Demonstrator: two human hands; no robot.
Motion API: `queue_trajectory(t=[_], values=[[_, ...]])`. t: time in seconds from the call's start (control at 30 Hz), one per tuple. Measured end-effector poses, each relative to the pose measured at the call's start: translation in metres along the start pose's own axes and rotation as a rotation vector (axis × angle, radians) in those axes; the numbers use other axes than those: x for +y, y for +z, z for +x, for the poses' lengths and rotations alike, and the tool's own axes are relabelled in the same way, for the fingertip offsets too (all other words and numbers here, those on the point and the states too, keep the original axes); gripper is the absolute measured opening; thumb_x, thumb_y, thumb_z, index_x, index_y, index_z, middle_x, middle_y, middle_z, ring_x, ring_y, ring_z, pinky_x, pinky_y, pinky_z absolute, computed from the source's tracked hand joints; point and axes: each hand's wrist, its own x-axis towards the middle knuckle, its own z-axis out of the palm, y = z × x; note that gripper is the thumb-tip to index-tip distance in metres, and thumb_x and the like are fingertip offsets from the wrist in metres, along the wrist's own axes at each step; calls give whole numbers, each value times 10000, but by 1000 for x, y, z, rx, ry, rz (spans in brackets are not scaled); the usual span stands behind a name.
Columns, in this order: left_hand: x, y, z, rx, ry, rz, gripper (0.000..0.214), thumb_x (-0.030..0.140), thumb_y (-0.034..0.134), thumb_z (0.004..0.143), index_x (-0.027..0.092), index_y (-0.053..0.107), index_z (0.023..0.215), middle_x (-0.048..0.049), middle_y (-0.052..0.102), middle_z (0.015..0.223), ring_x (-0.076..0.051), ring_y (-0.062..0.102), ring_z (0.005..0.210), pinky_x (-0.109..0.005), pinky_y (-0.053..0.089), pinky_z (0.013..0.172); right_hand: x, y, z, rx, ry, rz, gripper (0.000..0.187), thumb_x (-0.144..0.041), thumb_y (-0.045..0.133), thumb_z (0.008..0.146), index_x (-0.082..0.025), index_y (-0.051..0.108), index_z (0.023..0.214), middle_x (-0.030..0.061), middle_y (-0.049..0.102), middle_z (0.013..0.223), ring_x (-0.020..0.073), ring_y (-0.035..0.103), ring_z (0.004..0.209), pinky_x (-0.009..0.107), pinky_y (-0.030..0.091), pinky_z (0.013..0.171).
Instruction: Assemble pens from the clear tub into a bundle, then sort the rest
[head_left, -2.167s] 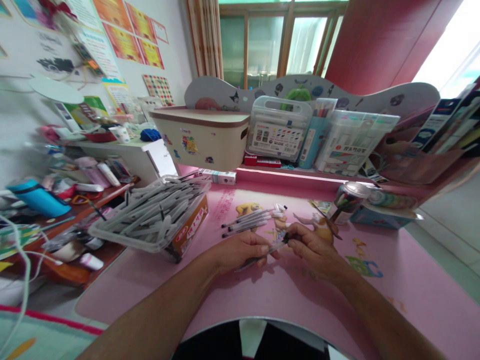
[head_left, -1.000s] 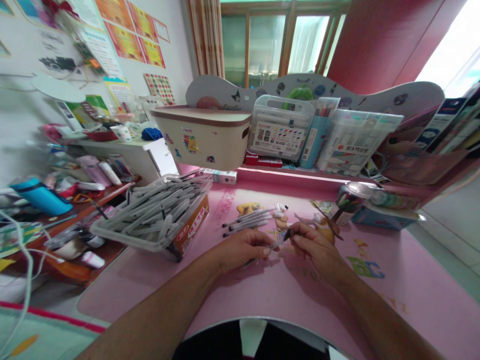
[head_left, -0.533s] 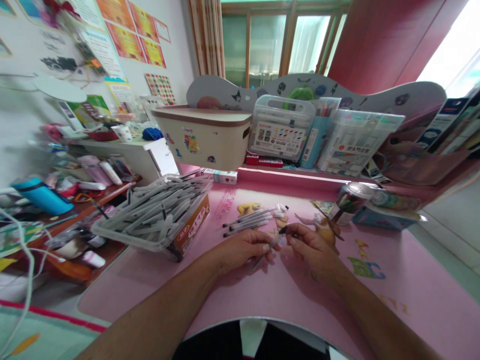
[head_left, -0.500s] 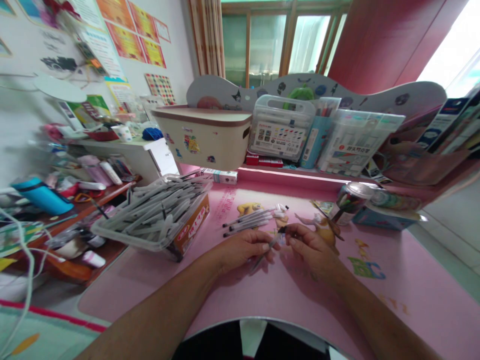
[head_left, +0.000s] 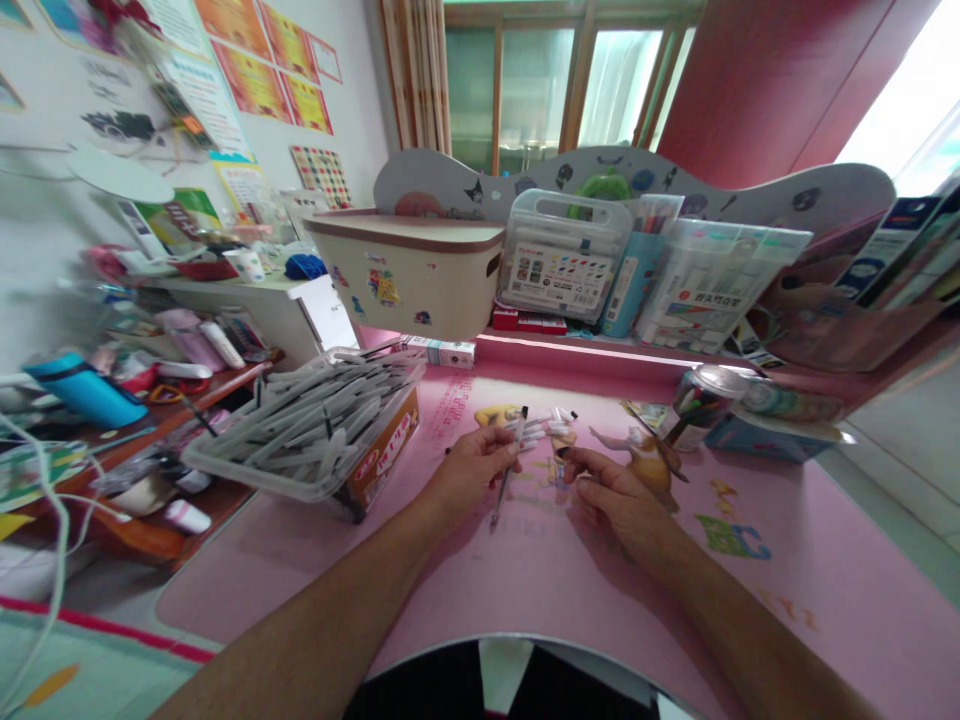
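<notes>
Between the thumb and fingers of my left hand [head_left: 476, 468] is a slim clear pen [head_left: 506, 485], tilted, with a black end up and its other end toward me. Behind that hand lies a small bundle of pens [head_left: 541, 430] on the pink desk, partly covered by my fingers. My right hand [head_left: 611, 492] is pinched at the fingertips around a small black piece that looks like a pen cap [head_left: 562, 453]. A gap separates the two hands. At left, a clear plastic tray [head_left: 281, 485] is heaped with pen barrels [head_left: 341, 400].
The tray rests partly on a brown printed box [head_left: 386, 450]. A can of pens [head_left: 701, 405] and a blue box [head_left: 772, 437] stand at the right. Along the back shelf are a lidded bin [head_left: 420, 280] and marker cases [head_left: 562, 260]. The desk's curved front edge is near my body.
My left hand has moved up and to the left, over the bundle of pens. Its pen now stands steeper, with the black end showing at the top. My right hand has barely moved.
</notes>
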Motion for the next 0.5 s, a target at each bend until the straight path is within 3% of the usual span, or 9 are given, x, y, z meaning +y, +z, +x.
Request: queue_trajectory(t=[0.1,0.27,0.4,0.5], values=[[-4,2,-3,-45,-28,34,215,304,705,742,150,618,864,5,604,674,-83,473,528,-205,296,496,1,3,1,-45,55,203,348,-174,627,658,-217,628,1003,-10,569,855,67,425,484,225,315,439],[-7,1,-2,-81,-94,-4,267,258,754,694,151,621,900,-3,646,715,-56,467,488,-186,317,481,-1,3,2,-98,19,309,535,-68,545,527,-254,590,1027,-8,583,910,111,520,627,240,423,543],[-6,-1,2,-81,-83,-105,274,274,780,687,135,644,880,-3,636,722,-62,532,528,-181,416,525,-2,3,2,-86,-29,209,356,-114,589,649,-233,573,985,-7,616,841,123,540,650,252,432,575],[-2,-1,2,17,-78,-141,218,287,748,754,135,630,856,-24,657,749,-88,601,575,-191,484,546,-5,6,0,-98,-22,181,271,-177,643,701,-221,547,951,4,650,843,127,577,673,254,449,597]])
